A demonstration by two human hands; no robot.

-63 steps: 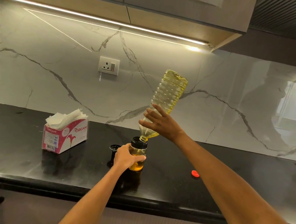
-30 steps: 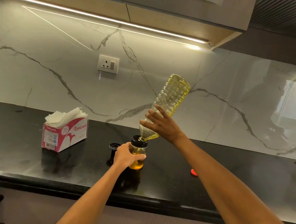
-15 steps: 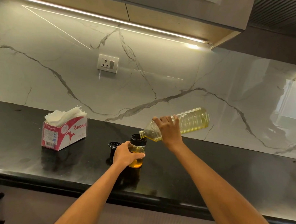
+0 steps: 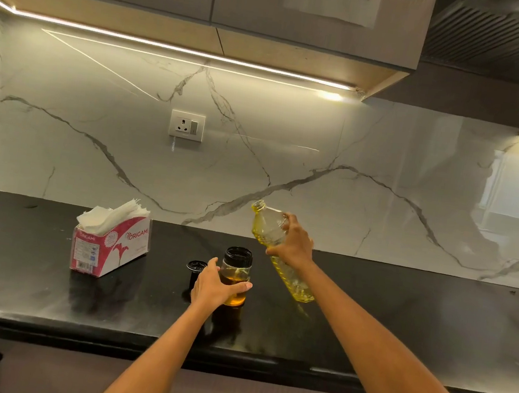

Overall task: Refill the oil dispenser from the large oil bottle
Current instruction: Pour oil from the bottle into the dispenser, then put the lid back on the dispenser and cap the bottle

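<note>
Left of the grip stands a pink-and-white tissue box (image 4: 110, 244). The left hand (image 4: 211, 285) grips the black-collared glass oil dispenser (image 4: 235, 275) on the black countertop (image 4: 415, 332); beside it, the right hand (image 4: 293, 243) clasps the ribbed clear plastic oil bottle (image 4: 271, 231), mouth tilted upward.

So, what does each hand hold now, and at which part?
Left hand grips the oil dispenser round its glass body; right hand grips the large oil bottle at its upper body.

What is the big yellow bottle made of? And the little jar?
The big oil bottle looks like thin clear plastic: see-through, ribbed sides, oil showing yellow inside. The oil dispenser looks like clear glass or hard plastic, smooth and shiny, with a black, probably plastic, collar.
</note>
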